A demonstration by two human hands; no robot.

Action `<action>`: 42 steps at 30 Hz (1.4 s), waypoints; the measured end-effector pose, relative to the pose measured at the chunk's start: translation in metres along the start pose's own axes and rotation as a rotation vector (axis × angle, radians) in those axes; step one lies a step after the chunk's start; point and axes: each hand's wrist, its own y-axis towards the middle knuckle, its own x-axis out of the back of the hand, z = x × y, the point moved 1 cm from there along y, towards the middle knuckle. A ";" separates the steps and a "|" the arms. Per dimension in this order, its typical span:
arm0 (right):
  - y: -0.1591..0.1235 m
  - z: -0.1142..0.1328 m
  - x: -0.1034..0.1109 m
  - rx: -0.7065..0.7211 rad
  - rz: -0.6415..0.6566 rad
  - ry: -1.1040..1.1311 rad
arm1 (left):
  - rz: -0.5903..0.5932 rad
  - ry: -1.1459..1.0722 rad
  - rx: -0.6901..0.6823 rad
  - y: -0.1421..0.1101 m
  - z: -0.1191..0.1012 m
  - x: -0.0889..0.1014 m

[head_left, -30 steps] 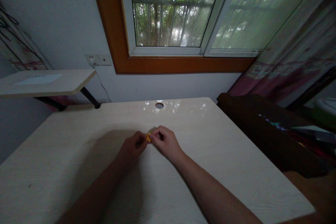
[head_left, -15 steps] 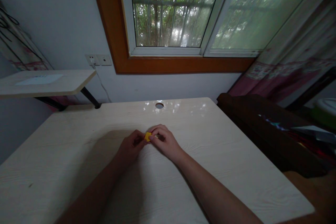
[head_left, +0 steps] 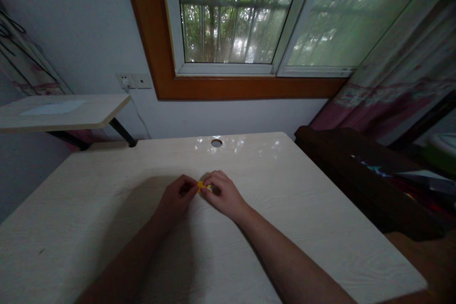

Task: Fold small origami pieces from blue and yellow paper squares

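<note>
A small yellow piece is pinched between both hands, over the middle of the pale desk. My left hand grips its left side with thumb and forefinger. On the other side, my right hand closes on it with thumb and fingertips, the remaining fingers curled. The fingers cover much of the piece, and it is too small to tell its exact kind. A bit of yellow also shows inside the right hand's grip.
A raised shelf on black legs stands at the back left, with a paper on it. Near the desk's back edge is a round cable hole. Dark wooden furniture stands along the right side, below a curtain.
The yellow piece has turned in my fingers: its broad square face showed before, and a narrower, cross-like outline shows now. My right fingers have shifted slightly on it.
</note>
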 end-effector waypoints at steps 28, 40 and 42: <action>0.001 0.005 0.002 0.056 -0.080 -0.060 | -0.068 0.467 -0.466 -0.003 -0.003 -0.004; 0.000 0.006 0.001 0.058 -0.100 -0.030 | -0.086 0.359 -0.369 -0.003 0.000 -0.003; 0.001 0.007 0.001 0.044 -0.085 -0.012 | -0.093 0.299 -0.297 -0.003 0.000 -0.002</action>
